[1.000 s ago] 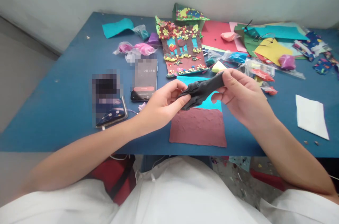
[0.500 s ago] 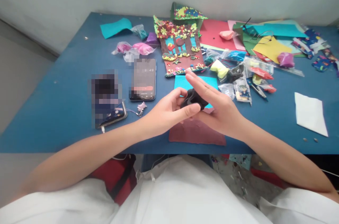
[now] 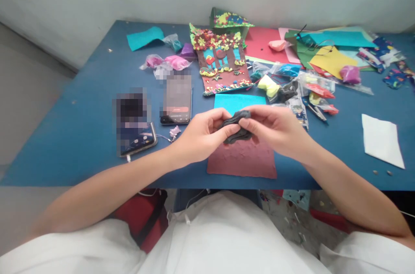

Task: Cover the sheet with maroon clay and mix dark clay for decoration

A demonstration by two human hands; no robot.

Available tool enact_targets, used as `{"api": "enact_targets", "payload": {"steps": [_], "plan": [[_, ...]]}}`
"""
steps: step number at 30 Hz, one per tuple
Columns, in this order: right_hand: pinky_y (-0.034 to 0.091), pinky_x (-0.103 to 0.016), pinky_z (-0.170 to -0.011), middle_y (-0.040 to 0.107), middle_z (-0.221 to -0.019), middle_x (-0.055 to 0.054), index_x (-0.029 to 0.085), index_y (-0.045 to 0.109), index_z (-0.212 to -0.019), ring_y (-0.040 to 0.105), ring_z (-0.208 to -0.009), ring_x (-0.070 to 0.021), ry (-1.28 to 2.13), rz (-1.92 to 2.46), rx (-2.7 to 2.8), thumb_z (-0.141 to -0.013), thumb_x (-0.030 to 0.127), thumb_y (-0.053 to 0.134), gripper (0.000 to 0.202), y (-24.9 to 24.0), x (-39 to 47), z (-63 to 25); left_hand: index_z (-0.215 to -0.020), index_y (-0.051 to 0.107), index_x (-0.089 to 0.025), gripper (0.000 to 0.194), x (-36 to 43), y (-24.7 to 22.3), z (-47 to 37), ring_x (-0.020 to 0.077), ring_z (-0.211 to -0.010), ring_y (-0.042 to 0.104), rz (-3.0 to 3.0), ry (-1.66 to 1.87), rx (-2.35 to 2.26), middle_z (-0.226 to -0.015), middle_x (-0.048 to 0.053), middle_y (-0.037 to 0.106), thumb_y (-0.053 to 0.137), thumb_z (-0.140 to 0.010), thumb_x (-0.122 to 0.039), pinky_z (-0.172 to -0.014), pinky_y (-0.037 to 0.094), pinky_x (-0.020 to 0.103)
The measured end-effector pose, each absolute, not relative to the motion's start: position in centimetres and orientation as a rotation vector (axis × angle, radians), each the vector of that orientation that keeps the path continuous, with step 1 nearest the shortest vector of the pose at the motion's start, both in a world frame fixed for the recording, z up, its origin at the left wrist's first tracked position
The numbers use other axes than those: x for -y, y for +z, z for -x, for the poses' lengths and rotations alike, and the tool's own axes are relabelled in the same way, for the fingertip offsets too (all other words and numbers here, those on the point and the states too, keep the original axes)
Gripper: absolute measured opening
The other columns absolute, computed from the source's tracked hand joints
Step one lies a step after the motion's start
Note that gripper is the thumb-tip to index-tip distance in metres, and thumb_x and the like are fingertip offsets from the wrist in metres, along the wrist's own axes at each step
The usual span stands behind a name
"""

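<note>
Left hand and right hand: thumbs and fingers of both pinch dark lump, held over brown sheet. Lump looks soft; uneven pull may tear it. If pinch loosens, lump could fall, maybe marking brown sheet or blue sheet beyond. Farther left, small charm lies near forearm; sweeping wrist could drag it.

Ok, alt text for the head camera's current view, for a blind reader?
A person's left hand and right hand hold a black lump above a brown sheet on a blue table. Beyond is a decorated panel; white paper lies right.
</note>
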State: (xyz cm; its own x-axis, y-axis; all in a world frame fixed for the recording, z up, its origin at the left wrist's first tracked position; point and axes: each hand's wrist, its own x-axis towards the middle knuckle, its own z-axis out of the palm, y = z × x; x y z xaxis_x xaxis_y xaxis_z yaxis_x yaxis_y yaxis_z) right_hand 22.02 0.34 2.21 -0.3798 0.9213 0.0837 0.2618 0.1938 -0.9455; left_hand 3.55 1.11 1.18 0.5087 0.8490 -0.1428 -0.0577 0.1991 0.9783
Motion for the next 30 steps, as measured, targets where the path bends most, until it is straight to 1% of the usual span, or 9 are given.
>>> {"api": "enact_targets", "payload": {"steps": [5,9,12,14,17,20,24,27,30], "plan": [[0.039,-0.021,-0.039,0.054,-0.052,0.005,0.019,0.065,-0.073,0.049,-0.042,-0.0075,0.810,1.257,1.592,-0.081,0.045,0.072,0.028,2.8,-2.4,-24.0,-0.076,0.053,-0.016,0.030,-1.5,1.4,-3.1,0.0070,-0.046,0.053,-1.165,0.779,-0.808,-0.058,-0.004,0.060,0.075,-0.079,-0.036,-0.045,0.040,0.018],[0.046,-0.023,-0.045,0.061,-0.066,0.002,0.024,0.069,-0.087,0.056,-0.051,-0.0101,0.603,1.242,1.546,-0.084,0.048,0.069,0.024,3.2,-2.7,-24.9,-0.088,0.061,-0.013,0.027,-1.7,1.2,-2.9,0.0089,-0.055,0.060,-1.007,0.785,-0.721,-0.067,0.000,0.065,0.073,-0.081,-0.036,-0.046,0.043,0.017],[0.056,-0.028,-0.060,0.070,-0.089,-0.002,0.029,0.068,-0.108,0.067,-0.072,-0.0151,0.661,1.159,1.649,-0.092,0.049,0.057,0.028,3.3,-1.5,-24.1,-0.096,0.064,-0.012,0.027,-1.7,0.9,-2.9,0.0108,-0.062,0.064,-0.943,0.791,-0.694,-0.074,0.003,0.068,0.073,-0.081,-0.034,-0.050,0.046,0.018],[0.058,-0.034,-0.080,0.071,-0.111,-0.005,0.029,0.065,-0.119,0.068,-0.097,-0.0200,0.674,1.055,1.803,-0.096,0.047,0.048,0.033,3.2,-0.6,-23.2,-0.094,0.064,-0.012,0.027,-1.5,0.8,-3.1,0.0123,-0.066,0.065,-0.942,0.804,-0.715,-0.077,0.005,0.070,0.072,-0.082,-0.035,-0.052,0.047,0.018],[0.045,-0.046,-0.109,0.057,-0.141,-0.008,0.028,0.057,-0.133,0.052,-0.131,-0.0255,0.575,0.902,2.114,-0.098,0.039,0.046,0.039,2.6,0.1,-22.0,-0.088,0.064,-0.013,0.039,-1.1,0.9,-3.2,0.0160,-0.073,0.066,-0.927,0.797,-0.724,-0.082,0.007,0.070,0.064,-0.085,-0.052,-0.059,0.052,0.023],[0.035,-0.048,-0.116,0.044,-0.152,-0.008,0.026,0.046,-0.144,0.041,-0.141,-0.0247,0.507,0.824,2.304,-0.097,0.026,0.044,0.047,1.9,0.0,-21.5,-0.088,0.063,-0.015,0.059,-0.8,1.0,-3.3,0.0197,-0.079,0.066,-0.969,0.716,-0.667,-0.084,0.008,0.068,0.055,-0.080,-0.072,-0.066,0.055,0.030],[0.044,-0.042,-0.110,0.050,-0.147,-0.008,0.027,0.033,-0.150,0.047,-0.136,-0.0212,0.599,0.780,2.328,-0.096,0.020,0.046,0.057,1.5,-0.2,-21.6,-0.078,0.059,-0.015,0.055,-0.6,1.2,-3.2,0.0152,-0.066,0.061,-1.174,0.593,-0.659,-0.071,0.003,0.063,0.063,-0.076,-0.070,-0.059,0.048,0.026],[0.053,-0.036,-0.098,0.063,-0.128,-0.011,0.024,0.048,-0.140,0.060,-0.119,-0.0212,0.565,0.771,2.281,-0.093,0.025,0.057,0.048,1.7,-0.1,-22.0,-0.076,0.056,-0.016,0.046,-0.7,1.4,-3.1,0.0108,-0.057,0.052,-1.254,0.586,-0.723,-0.062,-0.002,0.055,0.064,-0.081,-0.061,-0.052,0.039,0.023],[0.057,-0.031,-0.081,0.070,-0.103,-0.007,0.024,0.064,-0.116,0.067,-0.094,-0.0189,0.481,0.805,2.239,-0.090,0.026,0.061,0.026,2.1,0.2,-22.2,-0.080,0.057,-0.015,0.041,-0.7,1.9,-2.9,0.0091,-0.054,0.045,-1.312,0.541,-0.724,-0.062,-0.003,0.051,0.067,-0.080,-0.056,-0.050,0.036,0.022]]}}
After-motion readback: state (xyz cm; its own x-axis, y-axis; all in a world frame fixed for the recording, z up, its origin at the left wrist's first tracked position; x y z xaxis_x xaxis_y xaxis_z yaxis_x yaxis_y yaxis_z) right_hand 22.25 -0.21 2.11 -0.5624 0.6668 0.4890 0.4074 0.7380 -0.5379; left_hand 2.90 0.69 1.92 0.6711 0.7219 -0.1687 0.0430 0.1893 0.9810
